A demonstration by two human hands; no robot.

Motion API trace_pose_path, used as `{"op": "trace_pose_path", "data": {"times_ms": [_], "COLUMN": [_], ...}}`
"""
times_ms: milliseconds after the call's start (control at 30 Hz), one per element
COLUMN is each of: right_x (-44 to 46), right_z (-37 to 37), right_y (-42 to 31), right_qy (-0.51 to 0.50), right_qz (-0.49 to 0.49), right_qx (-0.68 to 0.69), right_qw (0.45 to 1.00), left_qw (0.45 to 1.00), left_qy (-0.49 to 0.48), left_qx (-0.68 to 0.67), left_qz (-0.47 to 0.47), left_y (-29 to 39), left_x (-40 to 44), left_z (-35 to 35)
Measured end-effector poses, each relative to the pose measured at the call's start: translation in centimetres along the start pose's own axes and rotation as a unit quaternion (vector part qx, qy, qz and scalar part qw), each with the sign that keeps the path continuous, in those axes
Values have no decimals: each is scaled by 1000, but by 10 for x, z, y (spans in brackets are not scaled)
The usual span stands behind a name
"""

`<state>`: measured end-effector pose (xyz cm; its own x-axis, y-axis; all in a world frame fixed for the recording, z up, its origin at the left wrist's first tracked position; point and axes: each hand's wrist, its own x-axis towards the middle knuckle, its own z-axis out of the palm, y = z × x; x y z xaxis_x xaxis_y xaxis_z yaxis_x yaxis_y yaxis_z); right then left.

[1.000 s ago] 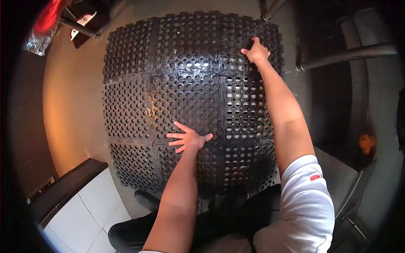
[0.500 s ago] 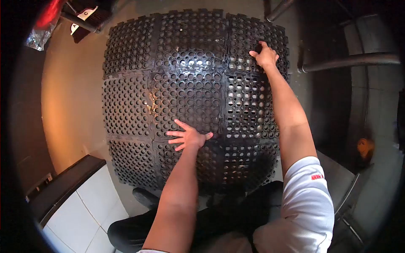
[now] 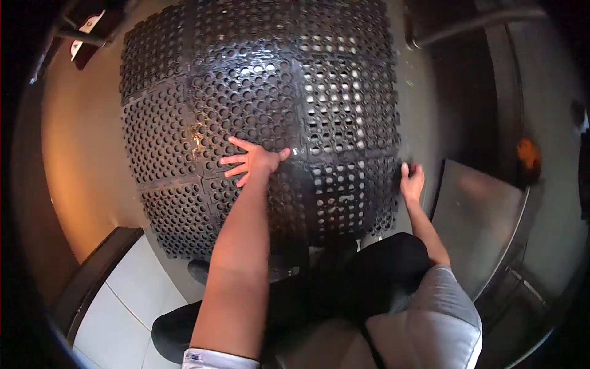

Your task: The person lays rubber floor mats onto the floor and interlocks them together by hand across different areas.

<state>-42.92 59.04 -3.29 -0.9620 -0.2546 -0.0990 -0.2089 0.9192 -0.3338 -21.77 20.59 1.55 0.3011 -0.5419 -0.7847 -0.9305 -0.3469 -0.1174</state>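
Observation:
A large black rubber floor mat [image 3: 244, 111], made of joined square sections full of round holes, lies in front of me. My left hand [image 3: 261, 161] rests flat on its middle, fingers spread and nothing held. Beside the mat's right edge is my right hand [image 3: 413, 179], close to my knee. Its fingers are slightly bent, with the thumb apart and nearest the edge. Whether the thumb touches the mat I cannot tell. Light shows through many holes in the right-hand sections, and the middle ones look wet and shiny.
A low white-tiled wall with a dark top [image 3: 138, 277] stands at the lower left. To the right are a grey metal panel [image 3: 476, 215] and a metal leg or pipe [image 3: 473, 26]. A dark brush-like object with a white label [image 3: 88, 34] is at the upper left.
My right hand has come back from the mat's far right part to beside its near right edge. My left hand stays flat on the mat. The view has shifted.

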Motion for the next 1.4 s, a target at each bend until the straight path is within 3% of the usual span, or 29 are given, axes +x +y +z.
{"op": "trace_pose_path", "data": {"times_ms": [67, 133, 233, 300, 400, 467, 700, 1000, 1233, 1400], "right_x": [-59, -111, -149, -160, -170, -165, -164, -157, -160, -164], "right_z": [2, -14, -14, -10, -12, -11, -16, -15, -13, -23], "right_y": [66, 61, 58, 59, 61, 68, 69, 74, 77, 55], "right_qy": [-16, -54, -85, -58, -65, -81, -104, -145, -142, -131], "right_qz": [69, 131, 159, 108, 83, 71, 48, 97, 96, 122], "right_qx": [-43, 5, 52, -12, -55, -75, -51, -74, -49, -107], "right_qw": [997, 990, 982, 992, 993, 991, 992, 982, 984, 978], "left_qw": [1000, 1000, 998, 995, 960, 889, 863, 834, 857, 864], "left_qy": [11, 17, 36, 60, 180, 295, 291, 274, 226, 229], "left_qx": [12, 9, 18, 20, 12, 52, 91, 157, 136, 131], "left_qz": [8, 22, 48, 78, 213, 345, 403, 452, 443, 430], "left_y": [-2, -6, -14, -24, -73, -110, -130, -133, -132, -131], "left_x": [0, 1, 4, -8, 19, 30, 43, 49, 44, 48], "left_z": [3, 4, 13, 14, 42, 44, 2, -27, -32, -25]}}
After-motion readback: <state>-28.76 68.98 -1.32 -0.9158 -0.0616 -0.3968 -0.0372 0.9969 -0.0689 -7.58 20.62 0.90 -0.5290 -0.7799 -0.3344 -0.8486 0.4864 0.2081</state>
